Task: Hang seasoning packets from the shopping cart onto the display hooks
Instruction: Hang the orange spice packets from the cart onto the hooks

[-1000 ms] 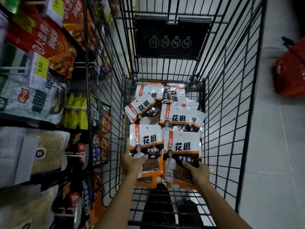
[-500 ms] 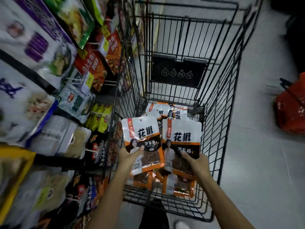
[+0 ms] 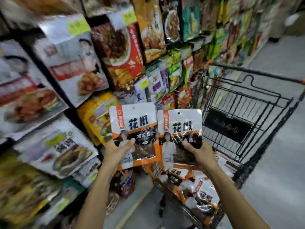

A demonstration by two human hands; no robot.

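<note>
Closest to me, my left hand grips the lower part of the left packet, thumb pressed across its front. My right hand holds the right packet the same way. Both seasoning packets stand upright side by side, inner edges meeting, hang holes at the top. Just below my right hand, spare packets of the same kind lie in the shopping cart, which stands on the grey floor to my right. Beyond and to the left, the display bags hang in crowded rows, badly blurred.
</note>
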